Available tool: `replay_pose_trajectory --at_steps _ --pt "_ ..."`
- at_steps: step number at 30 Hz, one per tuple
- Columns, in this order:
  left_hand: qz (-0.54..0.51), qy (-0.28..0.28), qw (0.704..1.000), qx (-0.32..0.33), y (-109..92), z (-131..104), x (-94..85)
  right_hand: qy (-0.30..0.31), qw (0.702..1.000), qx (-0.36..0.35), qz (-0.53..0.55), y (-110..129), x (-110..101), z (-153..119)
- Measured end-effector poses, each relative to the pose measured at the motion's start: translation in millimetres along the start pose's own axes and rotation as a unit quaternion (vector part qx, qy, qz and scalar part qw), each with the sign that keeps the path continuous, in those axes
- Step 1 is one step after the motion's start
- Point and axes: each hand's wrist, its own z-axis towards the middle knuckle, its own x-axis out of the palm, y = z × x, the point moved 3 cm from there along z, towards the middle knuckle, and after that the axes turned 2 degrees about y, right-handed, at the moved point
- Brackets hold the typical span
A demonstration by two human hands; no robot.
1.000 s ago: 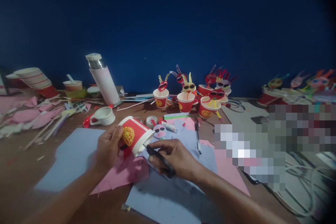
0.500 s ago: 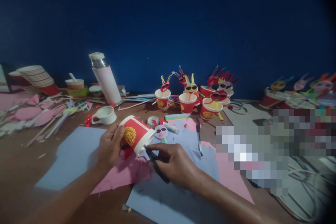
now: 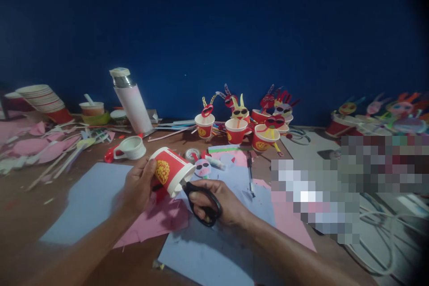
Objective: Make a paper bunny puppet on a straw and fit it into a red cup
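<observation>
My left hand grips the base of a red paper cup with a yellow printed emblem, tipped on its side with the mouth toward the lower right. Black-handled scissors are in my right hand, fingers through the loops, their blades at the cup's white rim and partly hidden by it. Behind the cup, a paper face with sunglasses lies beside a tape roll. Pink paper and a blue sheet lie below the hands.
Decorated cups stand at the back. A white flask and a pale mug are left of centre, with stacked cups and pink scraps further left. A black pen and cables are at right.
The scissors have turned in my right hand, so their handle loops now show. The whole view has shifted slightly, and the cup stays in my left hand.
</observation>
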Motion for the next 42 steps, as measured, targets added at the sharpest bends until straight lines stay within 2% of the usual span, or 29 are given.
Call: replay_pose_trajectory --at_steps 2,5,10,13,14,15,16,18,19,20,21,22,23,24,25,27,28,29,30,31,33,34,35,36,38,40,42 --pt "-0.005 0.026 1.000 0.007 -0.5 -0.9 2.2 0.021 0.996 -0.021 0.082 -3.0 1.5 1.2" --pt "-0.001 0.062 0.998 0.025 -3.4 -3.1 6.1 0.037 0.993 -0.037 0.105 -3.8 4.1 1.6" --pt "0.007 0.047 0.998 0.044 -9.2 -3.9 6.2 0.030 0.999 -0.015 -0.007 -1.0 3.8 3.6" --pt "-0.007 0.043 0.999 0.020 -8.1 -3.3 6.0 -0.013 0.986 -0.030 -0.163 3.3 -0.9 1.9" --pt "-0.011 0.040 0.999 0.010 -7.2 -3.2 6.2 -0.030 0.964 -0.049 -0.259 6.7 -2.1 0.1" --pt "-0.013 0.039 0.999 -0.001 -6.0 -3.2 6.6 -0.045 0.925 -0.071 -0.371 10.8 -2.6 -2.1" --pt "-0.015 0.039 0.999 -0.011 -4.9 -3.4 7.2 -0.058 0.866 -0.094 -0.487 15.2 -2.2 -4.7" --pt "-0.012 0.043 0.999 -0.026 -2.8 -3.8 9.0 -0.068 0.726 -0.126 -0.673 22.8 0.4 -9.6" --pt "-0.008 0.045 0.998 -0.031 -2.0 -4.1 9.9 -0.067 0.665 -0.134 -0.731 25.6 1.8 -11.5" --pt "-0.003 0.047 0.998 -0.035 -1.3 -4.3 10.7 -0.064 0.621 -0.140 -0.768 27.9 3.0 -13.0" --pt "-0.002 0.049 0.998 -0.040 -0.7 -4.5 11.4 -0.059 0.596 -0.144 -0.788 29.9 4.0 -14.2" --pt "-0.004 0.050 0.998 -0.047 -0.1 -4.8 11.9 -0.057 0.591 -0.143 -0.792 31.6 4.3 -14.8" --pt "-0.009 0.052 0.997 -0.054 0.3 -5.0 12.4 -0.059 0.608 -0.139 -0.780 33.1 3.9 -15.0" --pt "-0.018 0.053 0.997 -0.059 0.4 -5.4 12.8 -0.062 0.646 -0.132 -0.749 34.3 2.8 -14.7" --pt "-0.028 0.055 0.996 -0.061 0.0 -5.8 13.1 -0.062 0.706 -0.121 -0.695 34.7 1.1 -13.8" --pt "-0.043 0.061 0.996 -0.054 -2.1 -6.9 14.1 -0.046 0.853 -0.077 -0.513 31.6 -3.4 -10.0" --pt "-0.052 0.067 0.995 -0.047 -3.7 -7.4 14.9 -0.029 0.915 -0.050 -0.399 28.3 -5.1 -7.5" --pt "-0.062 0.075 0.994 -0.041 -5.4 -7.8 15.7 -0.010 0.957 -0.026 -0.289 24.7 -6.0 -5.0" --pt "-0.074 0.084 0.993 -0.039 -6.8 -8.0 16.5 0.008 0.980 -0.006 -0.201 21.5 -6.4 -2.8" --pt "-0.089 0.093 0.991 -0.042 -7.9 -8.0 17.1 0.017 0.989 0.006 -0.147 19.3 -6.8 -1.1" --pt "-0.120 0.112 0.985 -0.061 -8.6 -7.4 17.7 0.009 0.988 -0.002 -0.157 19.2 -7.5 -0.1" --pt "-0.132 0.120 0.981 -0.074 -8.2 -6.8 17.5 -0.005 0.975 -0.019 -0.220 21.5 -7.6 -0.9" --pt "-0.142 0.127 0.978 -0.086 -7.7 -6.4 17.0 -0.026 0.949 -0.039 -0.311 24.9 -7.5 -2.4" --pt "-0.148 0.134 0.975 -0.094 -7.2 -6.1 16.5 -0.047 0.906 -0.063 -0.417 28.9 -6.6 -4.6" --pt "-0.147 0.144 0.973 -0.102 -6.3 -6.4 15.5 -0.075 0.781 -0.101 -0.612 35.2 -2.5 -9.1" --pt "-0.128 0.146 0.975 -0.108 -5.7 -8.0 15.6 -0.078 0.661 -0.125 -0.736 36.0 3.1 -12.1" --pt "-0.096 0.138 0.980 -0.109 -5.9 -9.9 16.7 -0.062 0.586 -0.151 -0.794 32.8 9.2 -13.7"
